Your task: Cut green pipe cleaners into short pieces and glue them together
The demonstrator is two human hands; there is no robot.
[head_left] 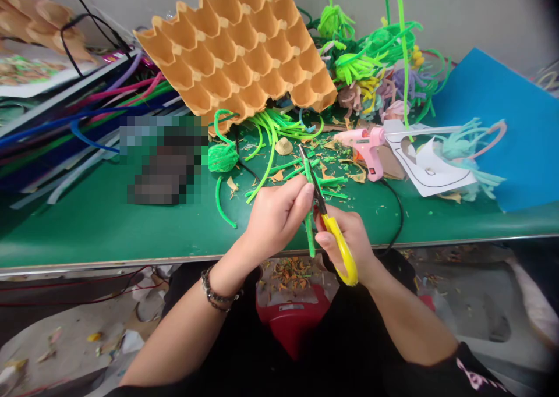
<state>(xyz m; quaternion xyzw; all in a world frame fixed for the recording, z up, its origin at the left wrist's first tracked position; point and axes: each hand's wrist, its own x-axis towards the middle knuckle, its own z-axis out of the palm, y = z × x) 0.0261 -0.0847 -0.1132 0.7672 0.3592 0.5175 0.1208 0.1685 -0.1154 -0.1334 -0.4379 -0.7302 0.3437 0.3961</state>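
Note:
Near the table's front edge, my left hand is closed around green pipe cleaners, whose ends stick out above and below the fist. My right hand grips scissors by their yellow handles. The dark blades point up and away, lying right beside the pipe cleaners; whether they are parted is hard to make out. Beyond the hands lie cut green pipe cleaner pieces and a small tan lump. A curved green piece rests to the left of my left hand.
A cardboard egg tray leans at the back. A pink glue gun with a black cord lies right of centre, near a white paper cutout and blue sheet. A green ball and bundled pipe cleaners stand around.

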